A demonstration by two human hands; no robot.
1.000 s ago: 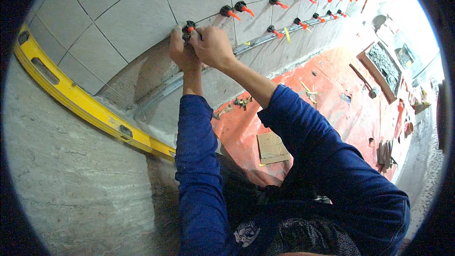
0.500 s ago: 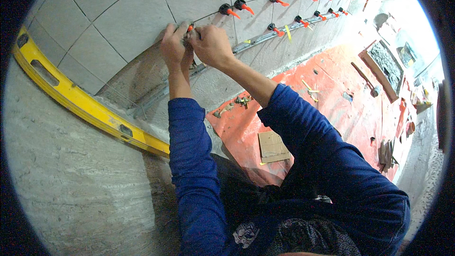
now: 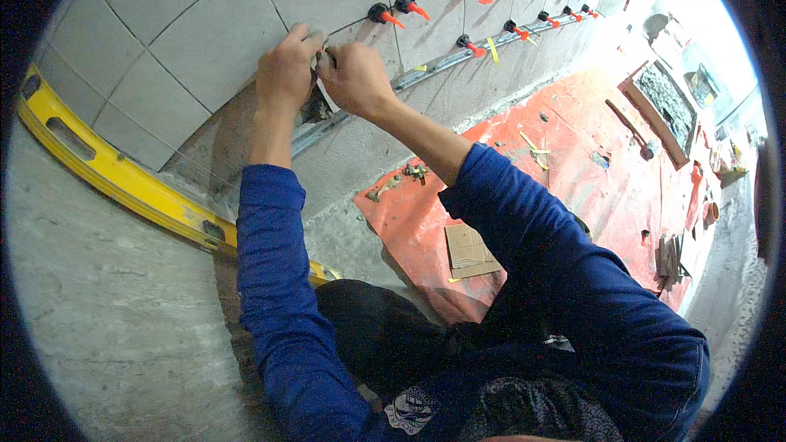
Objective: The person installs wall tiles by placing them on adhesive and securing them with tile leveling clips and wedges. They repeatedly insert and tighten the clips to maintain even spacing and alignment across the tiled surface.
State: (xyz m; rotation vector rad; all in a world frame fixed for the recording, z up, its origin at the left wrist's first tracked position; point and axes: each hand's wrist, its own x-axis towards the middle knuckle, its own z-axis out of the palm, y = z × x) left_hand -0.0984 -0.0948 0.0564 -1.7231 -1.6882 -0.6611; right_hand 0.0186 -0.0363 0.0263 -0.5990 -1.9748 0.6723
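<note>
My left hand [image 3: 286, 69] is closed against the wall at the lower edge of the grey tiles [image 3: 227, 37]. My right hand [image 3: 357, 78] is curled beside it, thumb and fingers pinched at the same tile joint. Whatever either hand grips there is hidden by the fingers. Below them a dark, rough gap [image 3: 315, 108] shows in the wall above a metal rail [image 3: 321, 132]. Closest on the right, black tile-levelling clips with orange handles [image 3: 385, 15] stick out of the joints, several in two rows running away along the wall.
A long yellow spirit level [image 3: 123, 178] lies at the left by the wall's foot. An orange-red sheet [image 3: 565, 164] covers the floor at right, with a piece of cardboard [image 3: 471, 251], a hammer-like tool [image 3: 630, 129] and a mortar-filled tray [image 3: 661, 106] on it.
My left hand and forearm have shifted left, and the hands stand slightly further apart. An orange bit seen between them before is now out of sight.
</note>
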